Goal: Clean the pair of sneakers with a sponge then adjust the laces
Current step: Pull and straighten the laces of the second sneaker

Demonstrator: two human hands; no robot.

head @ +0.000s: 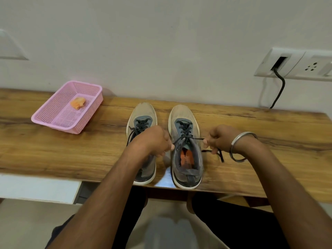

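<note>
Two sneakers on wooden table against white wall.

No text, brand, number or sign can be read. The orange insole inside the right sneaker carries a dark mark that may be printing, but it is too blurred to make out. The left sneaker, the pink basket and the wall socket plate show no legible lettering.
</note>
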